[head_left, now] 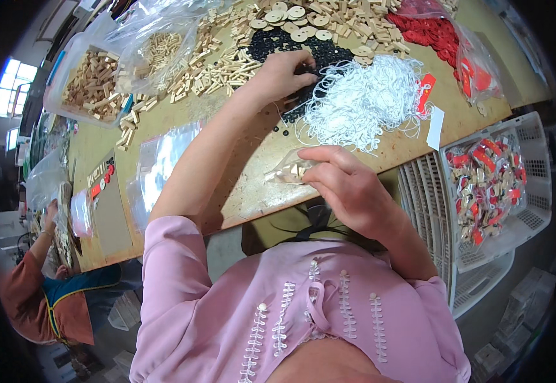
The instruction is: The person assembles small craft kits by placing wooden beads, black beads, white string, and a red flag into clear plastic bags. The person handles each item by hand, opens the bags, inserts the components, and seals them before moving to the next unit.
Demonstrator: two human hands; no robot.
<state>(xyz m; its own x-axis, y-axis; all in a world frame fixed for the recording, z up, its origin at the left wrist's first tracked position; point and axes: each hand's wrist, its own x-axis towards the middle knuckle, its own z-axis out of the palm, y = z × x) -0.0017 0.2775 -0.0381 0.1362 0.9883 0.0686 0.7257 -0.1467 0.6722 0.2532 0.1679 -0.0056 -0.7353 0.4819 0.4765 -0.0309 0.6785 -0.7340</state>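
My left hand point(283, 76) reaches over the table to a heap of small black ring-shaped beads point(271, 45). Its fingers are bent, and a gap shows between thumb and forefinger; the fingertips are partly lost against the dark beads. Close to the table's front edge, my right hand point(348, 185) is closed on the edge of a small clear plastic bag point(284, 171). A few pale wooden pieces show inside this bag. Just right of my left hand lies a tangled pile of white cords point(367, 99).
Wooden discs point(297, 32) and wooden blocks point(220, 76) cover the far table. Red pieces point(428, 38) lie far right. A plastic bin point(93, 80) holds blocks. Flat clear bags point(163, 159) lie left. A white crate point(540, 191) with filled bags stands right; another person point(54, 293) sits left.
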